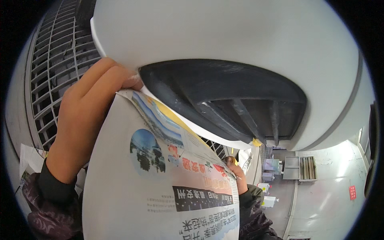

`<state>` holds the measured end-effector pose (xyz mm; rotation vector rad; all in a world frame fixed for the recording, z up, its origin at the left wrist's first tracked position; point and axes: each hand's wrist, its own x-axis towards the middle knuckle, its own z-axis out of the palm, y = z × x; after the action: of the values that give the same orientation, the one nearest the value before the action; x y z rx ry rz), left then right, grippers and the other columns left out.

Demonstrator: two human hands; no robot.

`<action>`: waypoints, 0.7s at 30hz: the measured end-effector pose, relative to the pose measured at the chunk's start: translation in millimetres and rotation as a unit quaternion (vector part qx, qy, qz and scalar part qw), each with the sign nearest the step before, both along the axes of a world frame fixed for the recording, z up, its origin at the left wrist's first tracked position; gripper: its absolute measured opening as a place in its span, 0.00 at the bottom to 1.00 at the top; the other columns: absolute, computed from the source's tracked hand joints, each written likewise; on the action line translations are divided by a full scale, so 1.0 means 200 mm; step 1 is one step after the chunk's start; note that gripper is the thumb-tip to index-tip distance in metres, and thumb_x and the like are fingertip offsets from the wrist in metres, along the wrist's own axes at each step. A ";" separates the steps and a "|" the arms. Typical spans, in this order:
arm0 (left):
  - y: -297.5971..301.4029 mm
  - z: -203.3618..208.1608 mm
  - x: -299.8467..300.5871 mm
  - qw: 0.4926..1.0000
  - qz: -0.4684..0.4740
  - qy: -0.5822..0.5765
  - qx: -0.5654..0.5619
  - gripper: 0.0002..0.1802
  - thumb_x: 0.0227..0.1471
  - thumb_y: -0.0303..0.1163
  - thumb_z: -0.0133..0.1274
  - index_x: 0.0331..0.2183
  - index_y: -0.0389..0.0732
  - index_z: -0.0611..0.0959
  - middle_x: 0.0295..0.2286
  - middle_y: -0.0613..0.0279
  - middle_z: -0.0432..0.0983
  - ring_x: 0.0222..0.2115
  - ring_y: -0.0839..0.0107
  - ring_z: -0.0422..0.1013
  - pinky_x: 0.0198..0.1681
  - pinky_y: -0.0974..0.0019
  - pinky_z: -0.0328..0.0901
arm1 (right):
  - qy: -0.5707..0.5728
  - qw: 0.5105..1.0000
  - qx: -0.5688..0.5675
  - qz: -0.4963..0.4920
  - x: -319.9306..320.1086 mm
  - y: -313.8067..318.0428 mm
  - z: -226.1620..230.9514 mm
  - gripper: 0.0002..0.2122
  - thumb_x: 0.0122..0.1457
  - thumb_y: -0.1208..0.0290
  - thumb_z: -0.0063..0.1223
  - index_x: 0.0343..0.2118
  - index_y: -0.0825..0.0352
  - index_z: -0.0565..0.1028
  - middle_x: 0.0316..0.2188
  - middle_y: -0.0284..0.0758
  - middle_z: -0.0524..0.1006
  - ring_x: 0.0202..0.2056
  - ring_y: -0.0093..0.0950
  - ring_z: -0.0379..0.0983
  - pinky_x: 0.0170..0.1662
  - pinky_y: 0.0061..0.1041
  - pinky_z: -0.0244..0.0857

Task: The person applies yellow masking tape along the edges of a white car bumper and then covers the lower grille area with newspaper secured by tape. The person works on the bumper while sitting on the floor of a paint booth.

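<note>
A large printed newspaper sheet (160, 200) spreads between my hands below a pale grey car bumper (248, 36). Yellow masking tape (168, 114) runs along the sheet's upper edge. My left hand (90, 104) is closed at the sheet's upper left corner, its fingertips pressed to the bumper beside the black vent insert (224, 92). Further right and lower, my right hand (239, 178) pinches the sheet's right edge; part of it is hidden behind the paper. A small bit of yellow tape (256, 142) shows at the vent's lower right end.
Metal floor grating (56, 72) lies at the left. More newspaper (32, 160) is behind my left forearm. Several bottles or cans (270, 168) stand at the right, near a metal wall rack (301, 168). A red sign (352, 192) hangs on the white wall (328, 204).
</note>
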<state>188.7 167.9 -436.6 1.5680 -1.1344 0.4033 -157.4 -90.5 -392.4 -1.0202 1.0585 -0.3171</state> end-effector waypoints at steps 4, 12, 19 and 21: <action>-0.01 0.03 -0.03 0.998 -0.005 0.055 0.000 0.14 0.48 0.22 0.59 0.39 0.37 0.78 0.33 0.55 0.75 0.31 0.60 0.77 0.34 0.67 0.71 | -0.027 0.999 0.032 -0.026 -0.02 -0.01 -0.01 0.04 0.64 0.74 0.53 0.39 0.63 0.69 0.32 0.31 0.73 0.35 0.28 0.78 0.44 0.31 0.77; -0.04 0.09 -0.10 0.996 0.081 0.035 -0.005 0.12 0.51 0.25 0.63 0.38 0.37 0.78 0.33 0.51 0.75 0.31 0.51 0.75 0.32 0.58 0.69 | -0.241 0.962 0.112 0.056 -0.25 -0.30 -0.15 0.13 0.67 0.66 0.51 0.51 0.64 0.72 0.51 0.40 0.75 0.51 0.34 0.77 0.59 0.39 0.69; -0.04 0.10 -0.09 0.990 0.071 0.119 -0.035 0.12 0.52 0.29 0.65 0.32 0.34 0.78 0.23 0.62 0.68 0.21 0.73 0.63 0.25 0.69 0.60 | -0.218 0.973 -0.032 -0.065 -0.10 -0.06 -0.11 0.15 0.62 0.72 0.60 0.51 0.65 0.73 0.49 0.37 0.80 0.45 0.28 0.79 0.53 0.36 0.72; -0.04 0.09 -0.08 0.992 0.064 0.106 -0.035 0.13 0.52 0.30 0.66 0.30 0.35 0.78 0.22 0.64 0.68 0.20 0.77 0.62 0.24 0.70 0.58 | -0.186 0.970 -0.142 -0.060 -0.05 -0.04 -0.10 0.07 0.65 0.69 0.58 0.39 0.63 0.71 0.32 0.30 0.77 0.31 0.23 0.73 0.43 0.32 0.70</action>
<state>171.8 160.6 -419.5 1.5858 -0.8522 0.3469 -167.0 -98.1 -412.3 -1.0991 0.7466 -0.7452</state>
